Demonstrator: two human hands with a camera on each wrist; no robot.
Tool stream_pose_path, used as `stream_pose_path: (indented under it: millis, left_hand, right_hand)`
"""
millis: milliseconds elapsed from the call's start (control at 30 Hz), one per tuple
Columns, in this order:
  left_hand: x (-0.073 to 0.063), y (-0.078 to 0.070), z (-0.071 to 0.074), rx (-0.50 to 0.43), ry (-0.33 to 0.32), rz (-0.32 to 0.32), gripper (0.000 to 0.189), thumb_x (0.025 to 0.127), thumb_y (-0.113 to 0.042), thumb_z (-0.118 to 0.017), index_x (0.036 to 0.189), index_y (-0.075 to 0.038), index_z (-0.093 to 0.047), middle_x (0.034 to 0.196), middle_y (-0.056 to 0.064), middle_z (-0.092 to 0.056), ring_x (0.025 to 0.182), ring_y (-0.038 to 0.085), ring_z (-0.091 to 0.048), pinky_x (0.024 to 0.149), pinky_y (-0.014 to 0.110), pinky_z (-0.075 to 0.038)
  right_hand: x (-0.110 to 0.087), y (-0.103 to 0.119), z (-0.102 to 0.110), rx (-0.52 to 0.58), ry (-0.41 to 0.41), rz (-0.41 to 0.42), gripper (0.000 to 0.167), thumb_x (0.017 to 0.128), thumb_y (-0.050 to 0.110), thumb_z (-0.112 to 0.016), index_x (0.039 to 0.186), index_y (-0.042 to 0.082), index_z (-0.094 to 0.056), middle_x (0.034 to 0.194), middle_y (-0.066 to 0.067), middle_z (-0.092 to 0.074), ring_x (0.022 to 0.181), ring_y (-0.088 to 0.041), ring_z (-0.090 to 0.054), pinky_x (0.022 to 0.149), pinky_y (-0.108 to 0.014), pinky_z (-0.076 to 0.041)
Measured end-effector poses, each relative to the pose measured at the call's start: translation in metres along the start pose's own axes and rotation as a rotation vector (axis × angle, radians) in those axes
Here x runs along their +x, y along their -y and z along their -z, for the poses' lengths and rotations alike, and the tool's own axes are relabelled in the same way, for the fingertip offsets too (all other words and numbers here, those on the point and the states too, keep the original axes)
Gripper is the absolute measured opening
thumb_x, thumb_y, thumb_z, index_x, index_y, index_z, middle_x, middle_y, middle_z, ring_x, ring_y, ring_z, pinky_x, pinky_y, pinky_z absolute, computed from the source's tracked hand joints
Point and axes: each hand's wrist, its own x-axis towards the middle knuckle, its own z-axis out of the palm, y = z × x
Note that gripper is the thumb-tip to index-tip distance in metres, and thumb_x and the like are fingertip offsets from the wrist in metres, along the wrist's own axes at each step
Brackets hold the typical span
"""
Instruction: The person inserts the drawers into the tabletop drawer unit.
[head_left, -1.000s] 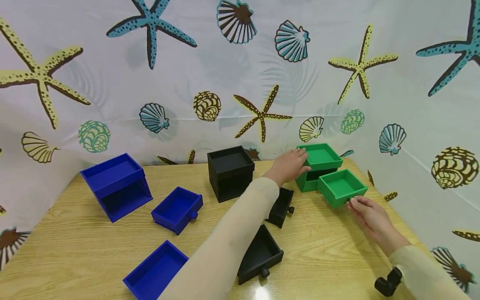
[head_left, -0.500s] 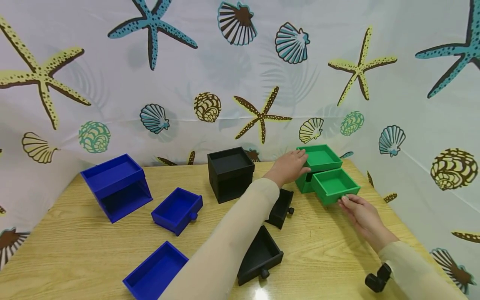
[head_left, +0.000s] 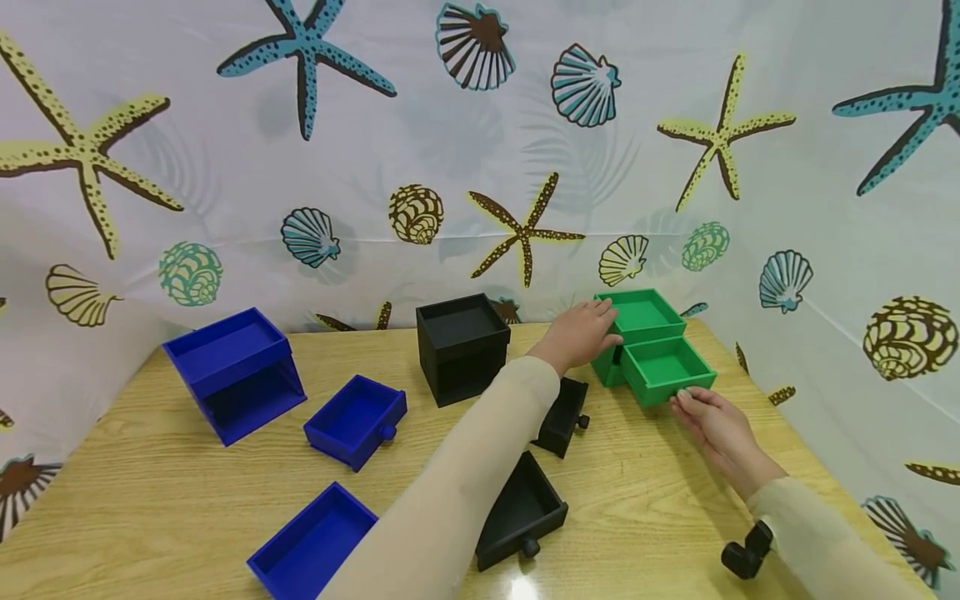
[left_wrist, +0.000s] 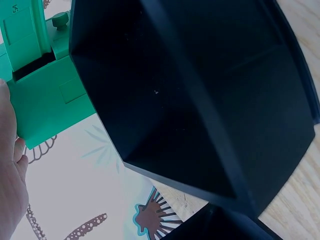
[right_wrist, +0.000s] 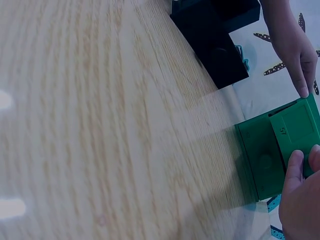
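A green cabinet stands at the back right. My left hand grips its left side, fingers over the top edge and thumb toward the front. My right hand pinches the front of a green drawer, which sits against the cabinet's upper opening. In the right wrist view, the fingers of my right hand are on the green drawer, which is tilted relative to the cabinet. A green knob shows lower on the cabinet in the left wrist view. The drawer's own knob is hidden.
A black cabinet stands at mid-back, with two black drawers in front, partly behind my left sleeve. Leftward are a blue cabinet, a blue drawer and a second blue tray. A patterned cloth hangs behind the table.
My right hand has moved the green drawer leftward, from apart at the front right to against the cabinet's opening. My left hand has stayed on the cabinet.
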Motion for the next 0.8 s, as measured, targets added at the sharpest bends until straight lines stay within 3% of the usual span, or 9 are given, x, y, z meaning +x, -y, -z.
stream_pose_path:
  millis: [467, 800]
  left_hand:
    - [-0.003, 0.001, 0.001, 0.022, -0.002, 0.002, 0.062, 0.104, -0.047, -0.033, 0.154, -0.011, -0.029, 0.159, 0.007, -0.024, 0.145, 0.019, -0.021, 0.117, 0.030, -0.015]
    - [-0.002, -0.002, 0.000, 0.042, -0.021, -0.007, 0.062, 0.104, -0.048, -0.034, 0.153, -0.010, -0.032, 0.158, 0.007, -0.027, 0.144, 0.019, -0.024, 0.117, 0.030, -0.017]
  right_hand:
    - [0.001, -0.002, -0.007, 0.020, -0.019, -0.014, 0.007, 0.100, 0.002, -0.051, 0.107, 0.002, -0.051, 0.092, 0.000, -0.061, 0.089, -0.007, -0.066, 0.094, -0.020, -0.047]
    - [0.003, -0.005, -0.012, -0.026, -0.035, 0.002, 0.009, 0.099, 0.003, -0.052, 0.108, 0.001, -0.049, 0.094, 0.000, -0.059, 0.089, -0.006, -0.065, 0.094, -0.020, -0.047]
